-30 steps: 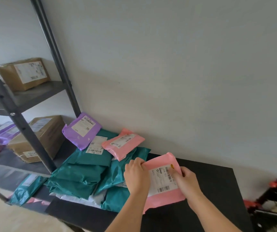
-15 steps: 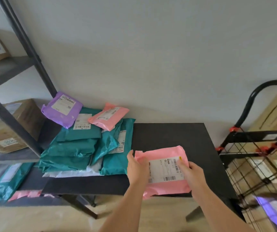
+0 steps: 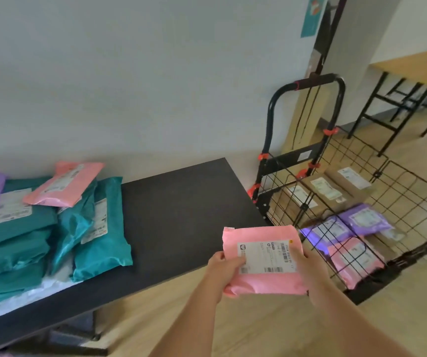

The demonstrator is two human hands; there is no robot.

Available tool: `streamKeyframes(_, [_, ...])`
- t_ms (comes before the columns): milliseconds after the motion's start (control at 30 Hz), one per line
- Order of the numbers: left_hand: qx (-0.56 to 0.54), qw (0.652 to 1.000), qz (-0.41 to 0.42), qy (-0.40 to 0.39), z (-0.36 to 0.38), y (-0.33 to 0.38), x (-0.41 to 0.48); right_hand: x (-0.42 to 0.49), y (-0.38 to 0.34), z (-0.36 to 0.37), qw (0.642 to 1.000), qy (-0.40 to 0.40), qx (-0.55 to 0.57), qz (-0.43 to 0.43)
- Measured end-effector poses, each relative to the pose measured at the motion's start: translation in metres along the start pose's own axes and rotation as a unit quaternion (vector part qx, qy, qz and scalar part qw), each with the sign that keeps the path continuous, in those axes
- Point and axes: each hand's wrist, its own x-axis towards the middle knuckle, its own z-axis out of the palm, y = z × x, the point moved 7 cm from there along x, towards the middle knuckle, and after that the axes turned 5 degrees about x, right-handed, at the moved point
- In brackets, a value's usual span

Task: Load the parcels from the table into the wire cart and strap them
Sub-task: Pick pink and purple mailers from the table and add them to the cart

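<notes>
pink parcel [image 3: 261, 238] gripped at both sides by left hand [image 3: 224, 266] and right hand [image 3: 310, 269], in the air off the right front corner of the counter [image 3: 181, 215], near the cart [image 3: 288, 161]; teal parcels [image 3: 101, 228] piled at its left edge

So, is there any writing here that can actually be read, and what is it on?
Nothing reads well enough to quote.
held pink parcel, in the left hand and right hand: white label with barcodes, print too small.
teal parcels on the table: labels blurred.
purple parcels and cardboard boxes in the wire cart: labels blurred.
teal poster, top right: blurred.
</notes>
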Motion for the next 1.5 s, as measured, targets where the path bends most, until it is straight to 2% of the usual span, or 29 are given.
streamKeyframes(200, [0.039, 0.999, 0.009, -0.028, 0.082, 0.026, 0.002, 0.023, 0.024, -0.069, 0.999, 0.033, 0.003, 0.012])
streamKeyframes(333, [0.024, 0.999, 0.012, -0.033, 0.152, 0.042, 0.002, 0.053, 0.030, -0.132, 0.999, 0.036, -0.022, -0.005])
streamKeyframes(467, [0.030, 0.999, 0.014, -0.035, 0.225, 0.058, 0.006, 0.087, 0.044, -0.196, 0.999, 0.041, 0.019, -0.006])
streamKeyframes(600, [0.046, 0.999, 0.006, -0.021, 0.297, 0.064, 0.017, 0.119, 0.060, -0.255, 0.999, 0.044, 0.018, -0.009])
streamKeyframes(867, [0.004, 0.999, -0.031, 0.021, 0.434, 0.060, 0.032, 0.187, 0.095, -0.372, 0.995, 0.070, 0.067, 0.034])
streamKeyframes(1167, [0.031, 0.999, -0.018, 0.028, 0.496, 0.092, 0.076, 0.254, 0.086, -0.421, 0.996, 0.068, 0.054, 0.016])
streamKeyframes(1500, [0.024, 0.998, -0.045, 0.035, 0.556, 0.145, 0.170, 0.386, 0.058, -0.445, 0.998, 0.037, -0.054, 0.023])
